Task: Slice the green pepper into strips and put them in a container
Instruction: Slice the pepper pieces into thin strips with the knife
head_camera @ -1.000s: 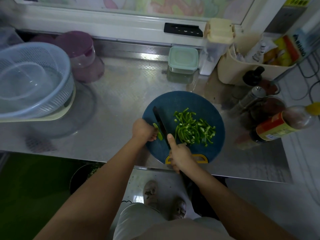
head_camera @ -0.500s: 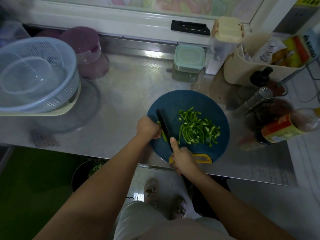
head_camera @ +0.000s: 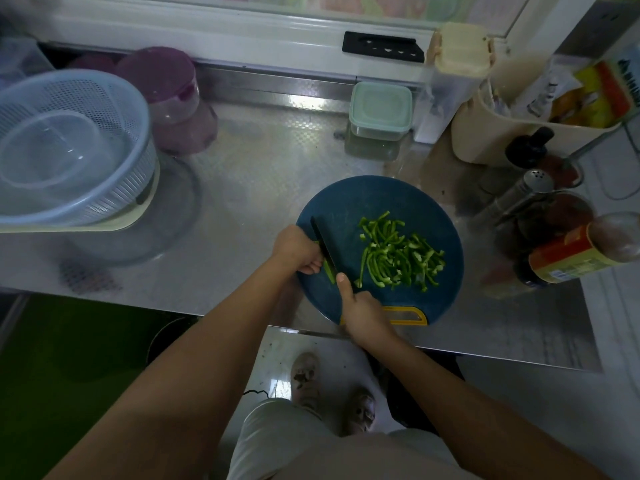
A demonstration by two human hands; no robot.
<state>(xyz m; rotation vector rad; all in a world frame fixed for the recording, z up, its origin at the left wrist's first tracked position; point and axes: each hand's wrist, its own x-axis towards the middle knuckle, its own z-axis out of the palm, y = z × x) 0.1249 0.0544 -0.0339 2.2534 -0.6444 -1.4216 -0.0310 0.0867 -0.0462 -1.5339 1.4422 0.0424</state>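
On the round blue cutting board (head_camera: 381, 202), the left hand (head_camera: 298, 251) has its fingers curled over the last pepper piece (head_camera: 329, 274), pinning it just beside the knife (head_camera: 323, 247). The right hand (head_camera: 363, 313) grips the knife's handle, forefinger laid along the spine. Cut pepper strips (head_camera: 398, 254) lie heaped to the blade's right, on the steel table (head_camera: 259, 174).

Person's body, seen from the head camera. Both forearms are bare along their whole visible length, at 7 and 5 o'clock in frame. The left hand (head_camera: 296, 249) and right hand (head_camera: 363, 313) wear nothing. Legwear (head_camera: 311, 445) at 6 o'clock is light beige cloth, loose and plain; shorts or trousers, cannot tell. Shoes (head_camera: 304, 377) lie toward 12 o'clock from the legwear: light-coloured, scuffed, with dark blotches on the uppers.
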